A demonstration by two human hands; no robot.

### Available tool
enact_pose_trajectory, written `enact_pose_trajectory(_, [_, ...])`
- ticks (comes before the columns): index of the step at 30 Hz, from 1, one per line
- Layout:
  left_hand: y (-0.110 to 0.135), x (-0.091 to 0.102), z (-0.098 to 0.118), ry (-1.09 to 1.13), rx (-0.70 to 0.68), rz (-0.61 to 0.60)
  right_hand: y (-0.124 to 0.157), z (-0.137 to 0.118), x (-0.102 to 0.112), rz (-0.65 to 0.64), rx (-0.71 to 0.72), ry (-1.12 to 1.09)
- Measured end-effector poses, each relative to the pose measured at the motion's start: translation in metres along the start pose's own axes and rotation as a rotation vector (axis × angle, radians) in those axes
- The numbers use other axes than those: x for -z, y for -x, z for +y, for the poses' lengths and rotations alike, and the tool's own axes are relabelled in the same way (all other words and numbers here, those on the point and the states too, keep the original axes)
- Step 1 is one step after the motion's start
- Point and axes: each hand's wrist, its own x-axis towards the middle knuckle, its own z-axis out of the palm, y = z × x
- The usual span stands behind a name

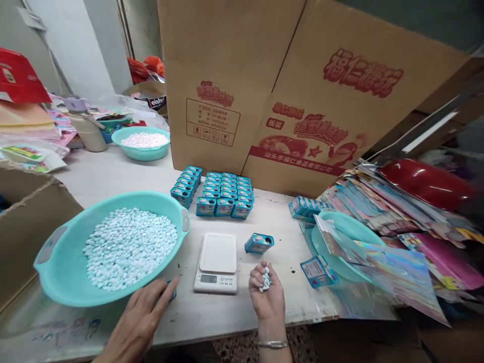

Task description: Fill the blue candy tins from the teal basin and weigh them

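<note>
My right hand (267,292) is turned palm up in front of the scale, fingers curled around a small heap of pale blue candies (266,280). Just beyond it a blue candy box (259,243) stands alone on the table. My left hand (145,310) is palm down by the near rim of a turquoise basin (51,275), its fingers over a small blue box (173,291) that is mostly hidden. Many pale blue candies (130,247) fill the basin. Between my hands sits a white digital scale (218,254) with nothing on its plate.
Rows of blue boxes (225,206) stand before a large carton (227,60). A second basin (141,154) holds pinkish candies at the back left, near a flask (88,131). On the right are a flat blue pack (318,271), another basin (328,254) with shiny sheets, and stacked packaging (363,201).
</note>
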Motion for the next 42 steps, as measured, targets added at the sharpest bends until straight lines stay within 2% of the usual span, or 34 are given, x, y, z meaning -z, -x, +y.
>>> enact_pose_trajectory(3, [-0.011,0.008,-0.001,0.053,0.076,0.02,-0.004,0.001,0.002,0.006,-0.011,-0.017])
enact_pose_trajectory(5, [-0.026,0.018,0.005,0.129,0.105,0.031,-0.005,0.002,0.001,0.026,-0.017,-0.035])
enact_pose_trajectory(8, [-0.062,0.036,0.025,0.249,0.097,0.052,-0.006,0.003,-0.006,0.058,-0.03,-0.051])
enact_pose_trajectory(10, [-0.093,0.041,0.039,0.347,0.075,0.03,-0.009,0.003,-0.014,0.074,-0.041,-0.043])
enact_pose_trajectory(12, [-0.123,0.035,0.052,0.449,0.044,-0.002,-0.013,0.002,-0.022,0.091,-0.036,-0.02])
enact_pose_trajectory(16, [-0.173,-0.002,0.063,0.544,-0.074,-0.091,-0.024,0.001,-0.039,0.127,0.047,0.043])
enact_pose_trajectory(18, [-0.189,-0.019,0.063,0.536,-0.162,-0.164,-0.03,0.0,-0.047,0.136,0.073,0.066])
enact_pose_trajectory(20, [-0.197,-0.025,0.061,0.501,-0.223,-0.211,-0.034,0.0,-0.054,0.139,0.079,0.075])
enact_pose_trajectory(23, [-0.19,-0.012,0.054,0.473,-0.175,-0.161,-0.037,-0.001,-0.065,0.132,0.077,0.062])
enact_pose_trajectory(25, [-0.175,0.006,0.048,0.513,-0.046,-0.082,-0.039,-0.003,-0.071,0.118,0.076,0.06])
enact_pose_trajectory(28, [-0.143,0.03,0.037,0.621,0.221,0.063,-0.044,-0.006,-0.076,0.095,0.068,0.054])
enact_pose_trajectory(32, [-0.108,0.038,0.025,0.743,0.435,0.175,-0.053,-0.006,-0.082,0.086,0.075,0.041])
enact_pose_trajectory(36, [-0.098,0.032,0.021,0.774,0.486,0.146,-0.06,-0.002,-0.09,0.076,0.087,0.07])
enact_pose_trajectory(42, [-0.114,0.024,0.025,0.664,0.337,0.085,-0.065,0.008,-0.101,0.082,0.083,0.092])
